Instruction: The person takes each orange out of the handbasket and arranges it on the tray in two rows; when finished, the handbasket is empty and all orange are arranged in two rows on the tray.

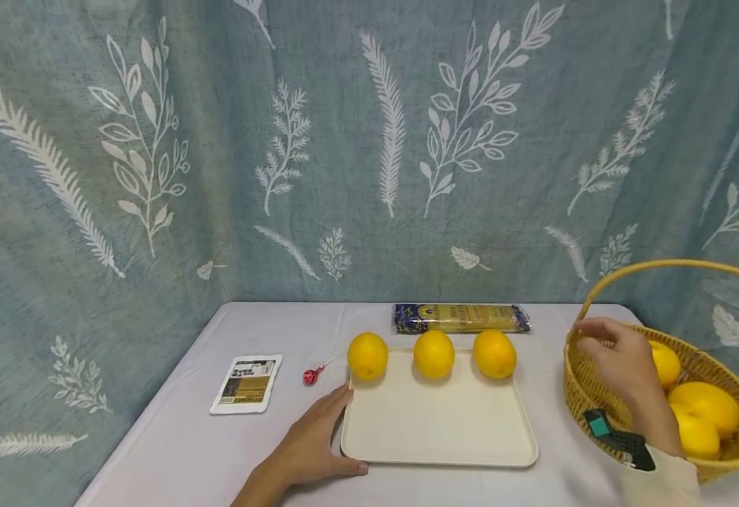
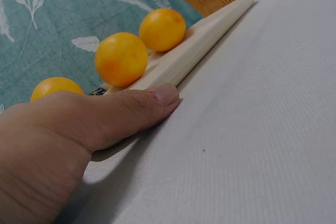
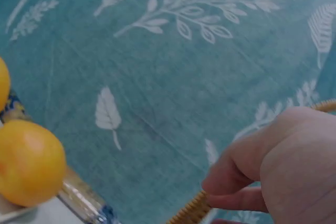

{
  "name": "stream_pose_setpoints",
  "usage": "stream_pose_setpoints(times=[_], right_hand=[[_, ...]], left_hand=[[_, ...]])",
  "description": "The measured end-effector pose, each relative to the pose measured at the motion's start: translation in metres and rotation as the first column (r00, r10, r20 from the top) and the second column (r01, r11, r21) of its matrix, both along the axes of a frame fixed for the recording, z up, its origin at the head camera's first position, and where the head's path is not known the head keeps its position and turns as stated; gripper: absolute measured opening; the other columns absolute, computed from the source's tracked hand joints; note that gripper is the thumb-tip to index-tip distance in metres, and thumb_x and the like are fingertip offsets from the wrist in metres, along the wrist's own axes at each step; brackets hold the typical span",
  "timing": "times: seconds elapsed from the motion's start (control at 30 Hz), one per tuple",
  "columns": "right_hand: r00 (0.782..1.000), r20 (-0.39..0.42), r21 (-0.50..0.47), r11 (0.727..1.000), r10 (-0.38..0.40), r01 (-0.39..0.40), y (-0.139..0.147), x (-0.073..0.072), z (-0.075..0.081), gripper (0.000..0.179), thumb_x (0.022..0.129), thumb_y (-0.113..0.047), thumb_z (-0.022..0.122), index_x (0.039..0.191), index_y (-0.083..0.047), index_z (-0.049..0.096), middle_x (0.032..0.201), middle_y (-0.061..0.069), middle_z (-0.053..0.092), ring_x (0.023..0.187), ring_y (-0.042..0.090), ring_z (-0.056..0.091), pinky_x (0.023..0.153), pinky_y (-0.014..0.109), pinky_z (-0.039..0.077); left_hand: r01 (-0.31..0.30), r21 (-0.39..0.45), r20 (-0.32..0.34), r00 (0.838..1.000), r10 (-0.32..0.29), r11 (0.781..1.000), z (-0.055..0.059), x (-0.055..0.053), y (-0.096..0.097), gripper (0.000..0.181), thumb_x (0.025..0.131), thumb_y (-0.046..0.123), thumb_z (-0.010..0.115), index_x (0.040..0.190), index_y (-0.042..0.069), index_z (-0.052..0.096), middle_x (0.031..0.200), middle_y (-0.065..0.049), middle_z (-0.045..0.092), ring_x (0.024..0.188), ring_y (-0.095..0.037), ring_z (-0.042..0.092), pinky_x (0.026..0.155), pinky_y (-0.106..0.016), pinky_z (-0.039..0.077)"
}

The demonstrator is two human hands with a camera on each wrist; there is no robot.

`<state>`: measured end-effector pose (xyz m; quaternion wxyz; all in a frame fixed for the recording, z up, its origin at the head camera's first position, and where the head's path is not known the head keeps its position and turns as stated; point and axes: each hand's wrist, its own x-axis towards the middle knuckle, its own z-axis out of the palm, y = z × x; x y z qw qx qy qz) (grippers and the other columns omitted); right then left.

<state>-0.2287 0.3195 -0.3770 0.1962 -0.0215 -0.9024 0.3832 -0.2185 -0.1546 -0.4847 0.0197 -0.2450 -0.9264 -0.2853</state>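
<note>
Tray (image 1: 439, 429): lying flat mid-scene on the white-covered bench (image 1: 179, 451).
Left fruit (image 1: 368, 356): sitting at the tray's far-left corner, appearing to overlap the rim.
Middle fruit (image 1: 434, 354): sitting halfway along the far edge.
Right fruit (image 1: 494, 353): sitting at the far-right corner; gaps showing between all three.
Left hand (image 1: 312, 443): we're resting it at the tray's left side, fingers extended along the edge, thumb at the near-left corner; grasping nothing.
Right hand (image 1: 625, 359): we're holding it over the left side of the basket, by the foot of the handle (image 1: 673, 263); fingers loosely bent, no fruit showing in them. Can't tell if they're touching wicker.
Basket (image 1: 573, 384): standing right of the tray; at least three more yellow fruit (image 1: 706, 407) are lying inside.
Roll risk: we're relying on a low rim under round fruit; a left-hand bump could be sending one off the far edge, likely into the noodle packet (image 1: 461, 318).
Snag risk: we're reaching across the rim; the wrist device (image 1: 619, 438) could be catching wicker and tipping the basket.
Left side: lollipop (image 1: 310, 377) and white packet (image 1: 246, 384) are lying clear of our left hand.
</note>
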Motion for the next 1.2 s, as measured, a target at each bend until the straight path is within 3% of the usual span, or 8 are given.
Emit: stream_pose_setpoints(times=[0.13,0.23,0.33,0.4,0.57,0.7,1.03,1.2], right_hand=[[0.990,0.018,-0.020,0.990,-0.138,0.138,0.017,0.001,-0.004,0.040,0.102,-0.017,0.051,0.136,0.001,0.058,0.137,0.031,0.053,0.077,0.033,0.056,0.054,0.024,0.041],[0.970,0.033,-0.082,0.967,-0.240,0.241,0.025,0.000,-0.004,0.053,0.100,-0.017,0.050,0.150,0.000,0.044,0.152,0.033,0.038,0.095,0.044,0.060,0.076,0.044,0.056],[0.950,0.057,-0.164,0.936,-0.308,0.313,0.030,-0.003,-0.003,0.066,0.101,-0.017,0.048,0.160,-0.001,0.023,0.163,0.030,0.017,0.142,0.052,0.032,0.112,0.065,0.033],[0.939,0.078,-0.193,0.919,-0.335,0.344,0.033,-0.005,-0.003,0.071,0.102,-0.018,0.046,0.162,-0.001,0.011,0.166,0.029,0.008,0.150,0.052,0.010,0.118,0.069,0.018],[0.920,0.212,-0.143,0.921,-0.329,0.363,0.040,-0.009,-0.008,0.078,0.104,-0.028,0.043,0.160,0.003,-0.001,0.163,0.035,0.000,0.150,0.054,0.001,0.120,0.069,0.011],[0.913,0.255,-0.035,0.940,-0.319,0.339,0.042,-0.013,-0.013,0.075,0.105,-0.033,0.039,0.158,0.007,0.005,0.157,0.041,0.015,0.145,0.060,0.007,0.117,0.071,0.012],[0.953,0.059,0.199,0.939,-0.297,0.280,0.039,-0.010,-0.022,0.050,0.089,-0.007,0.056,0.131,0.019,0.051,0.122,0.044,0.053,0.115,0.060,0.041,0.097,0.069,0.021],[0.948,0.189,0.199,0.955,-0.257,0.219,0.041,-0.011,-0.020,0.055,0.086,-0.014,0.069,0.129,0.017,0.053,0.124,0.047,0.046,0.113,0.060,0.039,0.096,0.070,0.024]], left_hand=[[-0.001,-0.005,0.002,1.000,0.001,1.000,-0.001,0.001,-0.001,0.123,0.063,0.069,0.085,0.156,0.005,0.036,0.163,-0.015,0.033,0.148,-0.036,0.033,0.119,-0.057,0.031],[0.002,0.000,-0.004,1.000,-0.002,1.000,-0.001,0.001,-0.001,0.122,0.063,0.067,0.086,0.156,0.005,0.036,0.163,-0.015,0.033,0.148,-0.037,0.033,0.118,-0.058,0.032],[-0.001,0.002,0.001,1.000,0.001,1.000,0.000,0.001,-0.001,0.122,0.062,0.066,0.087,0.156,0.006,0.036,0.163,-0.015,0.033,0.148,-0.036,0.034,0.118,-0.058,0.032],[-0.003,-0.001,0.010,1.000,0.003,1.000,0.000,0.001,-0.001,0.123,0.062,0.066,0.087,0.157,0.007,0.035,0.164,-0.014,0.032,0.148,-0.036,0.033,0.119,-0.057,0.031],[-0.002,-0.008,0.021,1.000,0.002,1.000,0.001,0.001,0.000,0.123,0.063,0.067,0.086,0.157,0.007,0.035,0.164,-0.013,0.031,0.149,-0.035,0.032,0.120,-0.056,0.030],[-0.001,-0.006,0.012,1.000,0.001,1.000,0.000,0.000,0.000,0.123,0.063,0.066,0.087,0.156,0.005,0.035,0.164,-0.014,0.032,0.149,-0.036,0.033,0.119,-0.057,0.030],[-0.009,-0.006,0.066,0.998,0.009,1.000,0.002,0.003,0.000,0.125,0.063,0.068,0.085,0.158,0.006,0.033,0.166,-0.013,0.029,0.149,-0.036,0.031,0.120,-0.058,0.029],[-0.016,-0.008,0.068,0.998,0.016,1.000,0.002,0.000,0.001,0.125,0.063,0.069,0.085,0.158,0.007,0.033,0.166,-0.013,0.029,0.149,-0.036,0.031,0.120,-0.058,0.029]])
